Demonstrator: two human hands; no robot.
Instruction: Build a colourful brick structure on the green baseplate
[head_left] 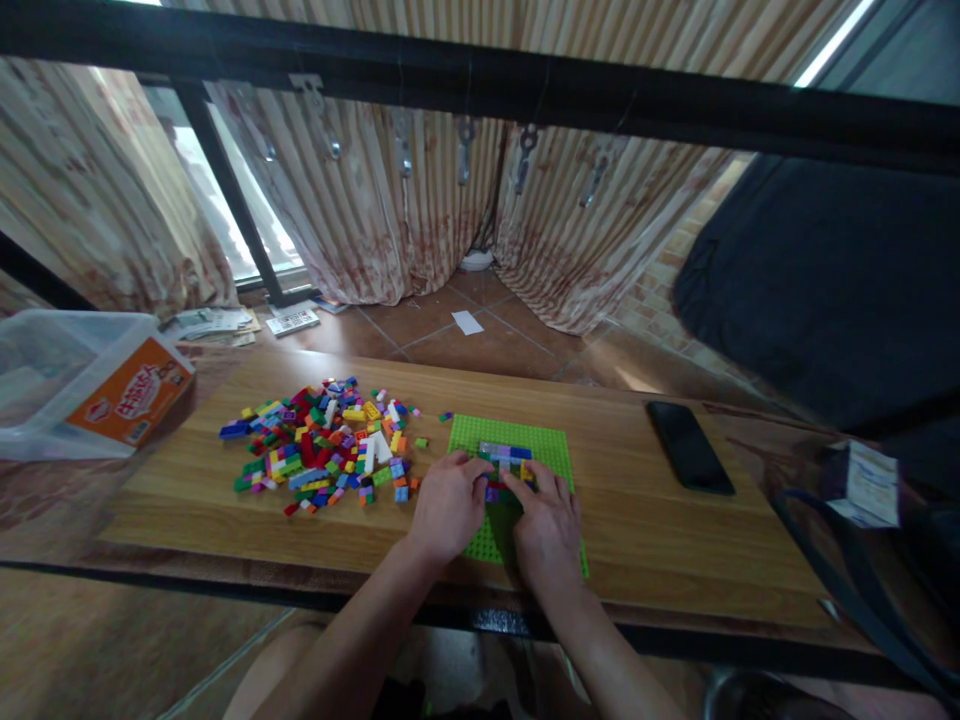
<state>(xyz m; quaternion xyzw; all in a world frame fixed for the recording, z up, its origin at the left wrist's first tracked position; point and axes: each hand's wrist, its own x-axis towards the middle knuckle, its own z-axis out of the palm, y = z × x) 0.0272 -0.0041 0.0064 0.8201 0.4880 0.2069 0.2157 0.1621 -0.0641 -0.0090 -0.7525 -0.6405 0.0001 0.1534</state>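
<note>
A bright green studded baseplate (551,440) lies on the wooden board, with a small built group of toy bricks (506,453) near its middle. Blue, clear, yellow, red and purple pieces show in that group. My left hand (448,508) comes in from the left, its thumb and forefinger closed at a dark blue brick on the group's left side. From the right, my right hand (546,525) grips the group's other side, forefinger bent against the bricks near a yellow piece. My fingers partly hide the bricks between them.
A pile of loose, many-coloured toy bricks (322,445) spreads left of the baseplate on the wooden board (630,540). A black phone (690,447) lies to the right. A clear plastic bin (82,380) with an orange label stands far left. A dark metal bar (480,70) crosses above.
</note>
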